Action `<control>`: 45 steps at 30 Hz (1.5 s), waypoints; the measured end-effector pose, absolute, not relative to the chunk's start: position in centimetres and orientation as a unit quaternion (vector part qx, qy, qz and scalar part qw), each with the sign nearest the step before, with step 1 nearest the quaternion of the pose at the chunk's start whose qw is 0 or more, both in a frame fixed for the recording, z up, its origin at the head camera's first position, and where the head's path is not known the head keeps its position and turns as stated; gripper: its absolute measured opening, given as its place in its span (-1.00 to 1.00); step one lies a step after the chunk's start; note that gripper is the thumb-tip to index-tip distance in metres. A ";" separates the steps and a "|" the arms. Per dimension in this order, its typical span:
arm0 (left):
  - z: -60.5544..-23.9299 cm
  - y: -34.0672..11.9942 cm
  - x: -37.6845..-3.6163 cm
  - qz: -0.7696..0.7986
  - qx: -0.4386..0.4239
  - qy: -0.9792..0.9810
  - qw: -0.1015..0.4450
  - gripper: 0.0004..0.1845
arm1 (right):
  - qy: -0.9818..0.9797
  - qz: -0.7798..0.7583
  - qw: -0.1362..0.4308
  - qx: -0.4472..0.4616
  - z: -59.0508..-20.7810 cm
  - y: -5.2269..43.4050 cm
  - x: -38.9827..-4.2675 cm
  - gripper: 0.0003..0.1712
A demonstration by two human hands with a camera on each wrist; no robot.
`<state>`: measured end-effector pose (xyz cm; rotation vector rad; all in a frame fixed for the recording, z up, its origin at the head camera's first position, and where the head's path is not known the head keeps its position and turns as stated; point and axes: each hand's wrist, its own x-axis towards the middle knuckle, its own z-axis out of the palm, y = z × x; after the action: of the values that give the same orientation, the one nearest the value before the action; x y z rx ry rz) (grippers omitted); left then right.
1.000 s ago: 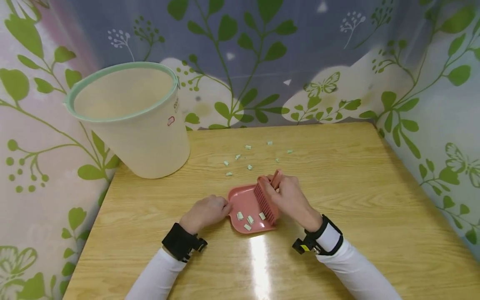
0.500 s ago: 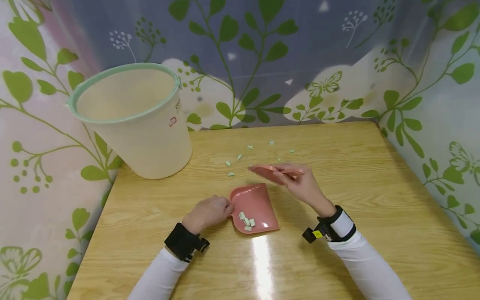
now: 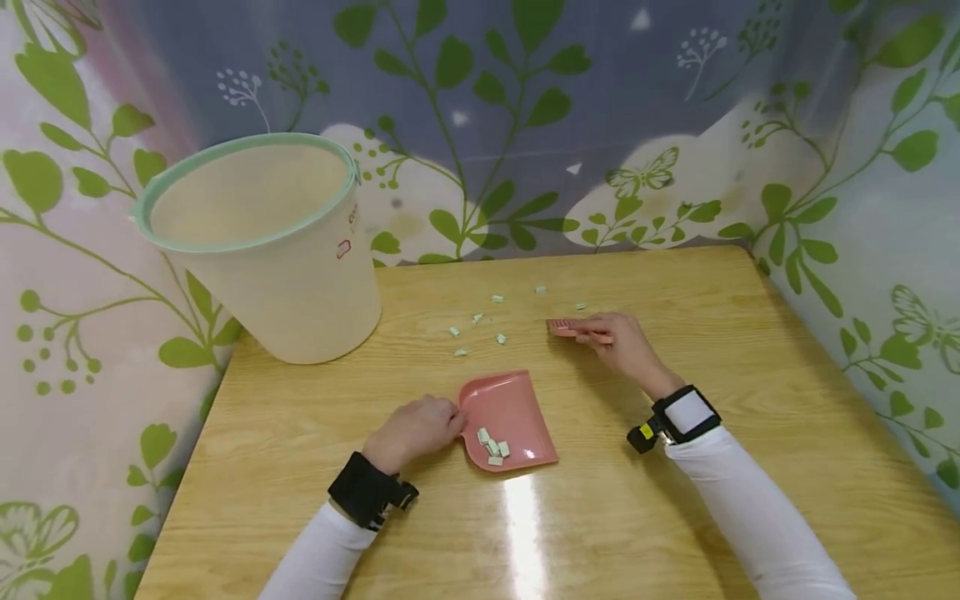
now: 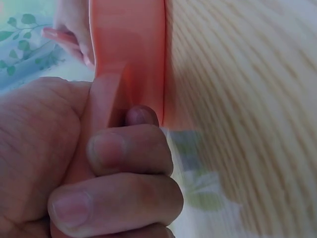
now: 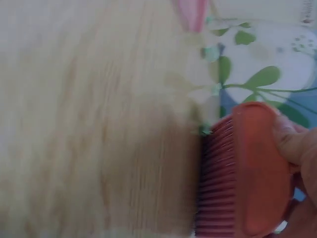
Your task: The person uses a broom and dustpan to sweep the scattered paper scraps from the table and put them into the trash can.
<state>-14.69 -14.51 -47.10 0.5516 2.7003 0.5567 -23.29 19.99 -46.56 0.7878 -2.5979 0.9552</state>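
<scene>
Pink dustpan (image 3: 516, 412) — glossy, round-cornered; orange-red brush (image 5: 252, 171) — bristles (image 5: 218, 183) darker.

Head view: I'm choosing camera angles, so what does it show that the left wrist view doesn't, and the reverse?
Only the head view shows the bucket, the scattered pale green pieces and the other pieces inside the dustpan. Only the left wrist view shows the left fingertips curled over the dustpan's handle. Both show, at least in part, the dustpan, the left hand, the right hand, the brush, the table and the patterned backdrop.
</scene>
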 end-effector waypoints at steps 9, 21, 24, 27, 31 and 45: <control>-46.8 -14.6 -14.9 0.192 0.194 0.950 0.155 -0.55 | -0.886 0.345 0.082 0.300 -44.3 21.3 -20.7 -0.80; -46.9 -14.4 -14.9 0.181 0.194 0.951 0.159 -0.53 | -0.869 0.334 0.047 0.363 -45.1 20.9 -18.2 -0.77; -46.8 -14.5 -14.8 0.182 0.191 0.952 0.158 -0.52 | -0.854 0.339 0.047 0.393 -44.3 21.2 -18.1 -0.77; -46.7 -14.6 -14.7 0.186 0.189 0.951 0.159 -0.52 | -0.851 0.334 0.084 0.395 -43.4 21.6 -19.2 -0.75; -46.8 -14.6 -14.6 0.190 0.195 0.949 0.158 -0.53 | -0.875 0.321 0.135 0.336 -43.0 21.9 -21.6 -0.74; -47.1 -14.5 -14.6 0.183 0.202 0.949 0.157 -0.53 | -0.897 0.309 0.154 0.277 -45.5 17.7 -19.6 -0.90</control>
<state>-14.61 -14.51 -47.13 0.5769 2.7158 0.5242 -19.59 17.73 -45.55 0.7950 -2.5694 0.8852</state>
